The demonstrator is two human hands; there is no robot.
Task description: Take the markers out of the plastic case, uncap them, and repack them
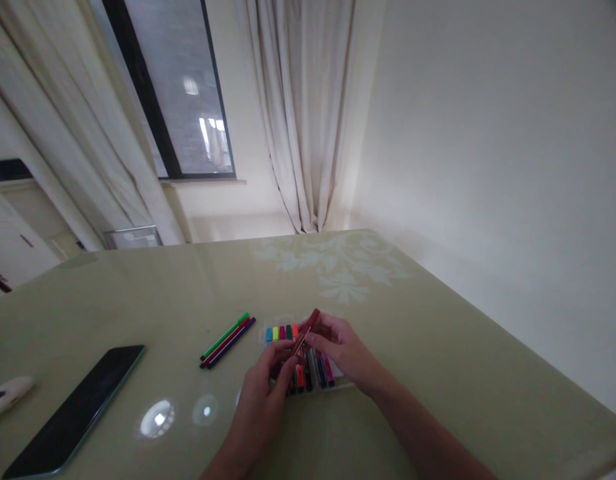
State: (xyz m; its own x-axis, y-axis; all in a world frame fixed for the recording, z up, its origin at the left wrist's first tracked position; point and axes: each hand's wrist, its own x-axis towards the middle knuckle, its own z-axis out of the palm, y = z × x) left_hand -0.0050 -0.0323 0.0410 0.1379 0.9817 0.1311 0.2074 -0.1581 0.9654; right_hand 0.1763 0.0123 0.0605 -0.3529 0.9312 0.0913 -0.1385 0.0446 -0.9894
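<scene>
Both my hands hold a dark red marker pen (313,318), tilted, above an open case of markers. My left hand (268,382) pinches its lower end. The fingers of my right hand (338,341) close around the upper part near the red cap. Below them lies the clear plastic marker case (343,383), with several markers in rows, among them blue, yellow, pink, green and orange ones. My hands cover part of the case. Left of it, three markers lie side by side on the table: a green marker (233,330), a red marker (224,344) and a dark blue marker (238,340).
The glossy greenish table (168,293) has a pale floral pattern at its far right. A black tablet-like device (78,410) lies at the left, beside a white oval object (11,395). Curtains (308,113), a window and a wall (498,147) border the table.
</scene>
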